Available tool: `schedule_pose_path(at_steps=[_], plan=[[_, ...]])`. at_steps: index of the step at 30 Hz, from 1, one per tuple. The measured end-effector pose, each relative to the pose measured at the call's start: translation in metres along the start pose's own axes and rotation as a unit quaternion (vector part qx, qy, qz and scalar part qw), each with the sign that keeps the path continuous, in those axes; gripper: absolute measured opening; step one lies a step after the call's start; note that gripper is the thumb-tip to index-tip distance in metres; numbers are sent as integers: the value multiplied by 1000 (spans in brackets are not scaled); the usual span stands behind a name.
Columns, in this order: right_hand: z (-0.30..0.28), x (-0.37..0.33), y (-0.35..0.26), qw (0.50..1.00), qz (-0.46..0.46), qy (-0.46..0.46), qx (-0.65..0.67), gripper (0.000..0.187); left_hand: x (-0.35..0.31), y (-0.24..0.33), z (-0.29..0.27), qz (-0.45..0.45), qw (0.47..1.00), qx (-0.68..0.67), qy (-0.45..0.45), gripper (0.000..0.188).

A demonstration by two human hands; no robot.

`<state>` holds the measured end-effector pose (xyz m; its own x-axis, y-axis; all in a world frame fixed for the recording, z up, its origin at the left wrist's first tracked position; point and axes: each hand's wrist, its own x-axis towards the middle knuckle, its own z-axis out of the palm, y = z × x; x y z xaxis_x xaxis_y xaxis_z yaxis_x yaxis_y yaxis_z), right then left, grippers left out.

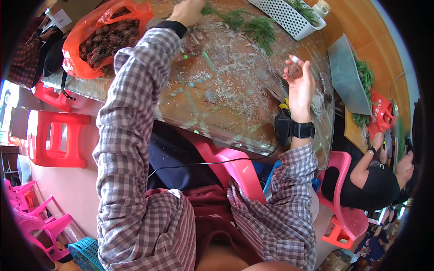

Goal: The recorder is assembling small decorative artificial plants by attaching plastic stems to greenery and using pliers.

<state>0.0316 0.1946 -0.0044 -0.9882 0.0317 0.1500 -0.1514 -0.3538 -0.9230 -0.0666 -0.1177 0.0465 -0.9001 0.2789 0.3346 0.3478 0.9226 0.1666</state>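
Pine cone (295, 71) in right hand (301, 86); green sprigs (233, 18) beside left hand (187, 12).

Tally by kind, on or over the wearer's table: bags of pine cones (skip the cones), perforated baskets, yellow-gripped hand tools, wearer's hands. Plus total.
Orange-red plastic bag of brown pine cones: 1
White perforated plastic basket: 1
Metal hand tool with yellow grips: 1
Wearer's hands, left hand and right hand: 2
Total: 5

A red plastic stool (40, 139) and a blue openwork plastic basket (86, 252) stood at left, a curved pink plastic chair (354, 220) at right.
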Motion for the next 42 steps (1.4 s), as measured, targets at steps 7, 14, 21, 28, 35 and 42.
schedule_pose_path(at_steps=[7,14,21,28,35,42], plan=[[5,5,2,995,15,-69,76,35,9,2,1,147,888,-77,429,26],[13,-4,2,997,-19,-48,-59,29,-5,32,-24,-227,826,-513,56,25],[21,-9,-2,983,-84,-30,-162,29,-34,64,33,-89,639,-761,-70,42],[27,-12,-4,977,-83,-14,-195,25,-38,87,69,-68,685,-724,-47,30],[25,-14,-9,974,-61,-6,-219,25,-68,74,-21,-21,882,-397,252,28],[27,-16,-5,967,-70,-33,-242,25,-169,84,-104,-6,925,-111,365,28]])
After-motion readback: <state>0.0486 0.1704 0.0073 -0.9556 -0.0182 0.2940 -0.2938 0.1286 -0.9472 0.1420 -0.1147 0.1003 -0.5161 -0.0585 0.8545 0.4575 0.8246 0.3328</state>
